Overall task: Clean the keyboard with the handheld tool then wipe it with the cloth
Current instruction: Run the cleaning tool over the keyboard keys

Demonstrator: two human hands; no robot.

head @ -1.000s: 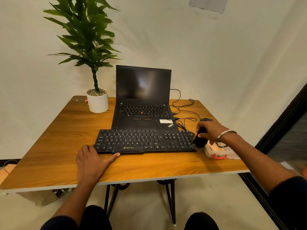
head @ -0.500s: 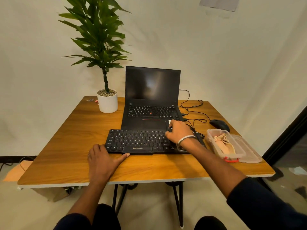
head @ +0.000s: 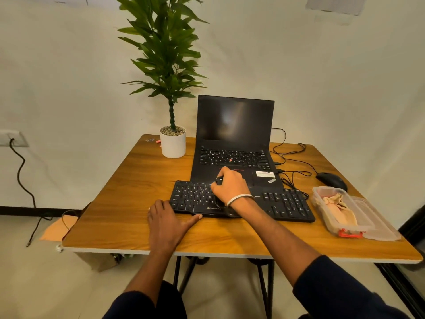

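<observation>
A black external keyboard (head: 285, 201) lies on the wooden table (head: 128, 203) in front of an open laptop. My right hand (head: 230, 187) grips a small black handheld tool (head: 219, 180) and holds it down over the middle keys; most of the tool is hidden under the fingers. My left hand (head: 167, 224) rests flat on the table, its thumb touching the keyboard's front left edge. A beige cloth (head: 333, 203) lies in a clear plastic box (head: 345, 226) at the right.
The black laptop (head: 234, 143) stands open behind the keyboard. A potted plant (head: 172, 143) sits at the back left. A black mouse (head: 331, 179) and tangled cables (head: 292, 162) lie at the back right. The box's lid (head: 381, 226) rests beside it near the table's right edge.
My right hand has carried the tool from the table's right side leftward across the keyboard to its middle. The left hand has stayed where it was. The camera has swung right.
</observation>
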